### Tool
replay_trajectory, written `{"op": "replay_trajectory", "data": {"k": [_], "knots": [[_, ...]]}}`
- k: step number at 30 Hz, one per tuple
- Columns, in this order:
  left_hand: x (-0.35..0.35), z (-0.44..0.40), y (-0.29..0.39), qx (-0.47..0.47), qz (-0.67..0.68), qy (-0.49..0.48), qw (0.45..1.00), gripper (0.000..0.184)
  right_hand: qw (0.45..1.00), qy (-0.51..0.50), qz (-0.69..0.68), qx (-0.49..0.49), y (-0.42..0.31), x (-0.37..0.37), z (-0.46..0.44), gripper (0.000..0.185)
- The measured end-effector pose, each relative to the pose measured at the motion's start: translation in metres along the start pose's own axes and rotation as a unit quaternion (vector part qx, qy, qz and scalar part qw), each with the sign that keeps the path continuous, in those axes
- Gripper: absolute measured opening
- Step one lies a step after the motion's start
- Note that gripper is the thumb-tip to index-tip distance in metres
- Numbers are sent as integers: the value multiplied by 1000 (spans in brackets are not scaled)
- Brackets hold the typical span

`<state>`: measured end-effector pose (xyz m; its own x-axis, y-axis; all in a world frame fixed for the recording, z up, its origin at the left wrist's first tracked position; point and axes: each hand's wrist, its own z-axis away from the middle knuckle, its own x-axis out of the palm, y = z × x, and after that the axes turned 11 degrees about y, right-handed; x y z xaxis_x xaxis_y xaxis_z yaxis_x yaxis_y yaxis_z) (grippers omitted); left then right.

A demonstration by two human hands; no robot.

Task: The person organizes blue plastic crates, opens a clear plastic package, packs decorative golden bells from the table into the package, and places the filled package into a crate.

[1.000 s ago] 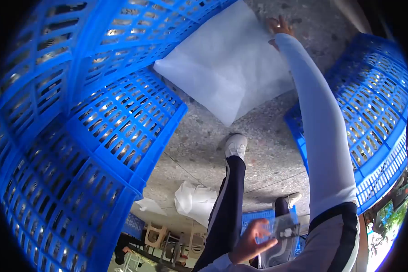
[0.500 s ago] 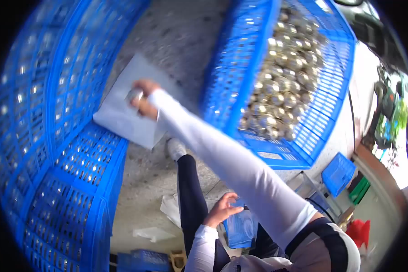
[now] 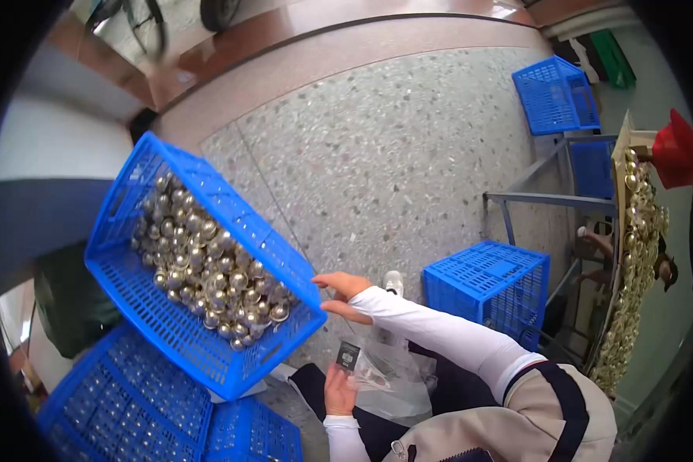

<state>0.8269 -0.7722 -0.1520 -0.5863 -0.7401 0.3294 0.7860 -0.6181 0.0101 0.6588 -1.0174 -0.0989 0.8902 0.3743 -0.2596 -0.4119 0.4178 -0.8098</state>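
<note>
Gripping clear bag (image 3: 396,396), left hand (image 3: 340,395) was closed; right hand (image 3: 348,289) sat half-open beside crate (image 3: 246,223); metal balls (image 3: 208,269) lay loose inside.

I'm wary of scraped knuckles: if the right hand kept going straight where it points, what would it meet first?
The right hand would likely meet the near corner of the tilted blue crate; depth is unclear, so its fingertips may already touch.

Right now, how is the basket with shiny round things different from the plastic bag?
The basket is blue, but the bag is see-through. The basket has stiff walls full of holes, while the bag is floppy and crinkled. The basket looks much bigger than the bag.
</note>
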Motion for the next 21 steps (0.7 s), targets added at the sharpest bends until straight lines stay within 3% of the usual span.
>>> {"op": "replay_trajectory", "data": {"k": [3,4,6,8,10,12,14,15,17,18,19,21], "knots": [[104,-20,3,-5,9,-56,998,25,968,192,120,111,87,-157,16,50],[145,-24,12,-4,-16,-46,999,26,948,200,155,195,98,-209,25,51],[200,-32,35,27,63,-35,997,33,913,214,234,257,172,-285,45,52],[260,-26,62,134,43,-5,990,35,871,233,239,360,244,-345,72,52],[275,-50,101,120,166,2,979,33,831,226,191,472,232,-397,103,52],[302,-73,140,201,115,133,964,37,808,319,222,443,264,-418,124,54],[350,-90,168,176,106,213,955,43,785,408,72,460,272,-425,129,55],[368,-112,182,208,48,229,950,43,792,413,69,443,272,-431,121,55],[400,-147,199,204,-2,182,962,41,791,422,50,440,257,-435,103,56],[450,-141,199,201,-30,157,966,39,789,429,38,439,245,-439,91,57],[495,-139,188,227,-29,234,945,38,784,436,54,439,237,-439,79,62],[537,-151,186,189,-84,154,966,40,769,449,2,454,211,-450,53,66]]}}
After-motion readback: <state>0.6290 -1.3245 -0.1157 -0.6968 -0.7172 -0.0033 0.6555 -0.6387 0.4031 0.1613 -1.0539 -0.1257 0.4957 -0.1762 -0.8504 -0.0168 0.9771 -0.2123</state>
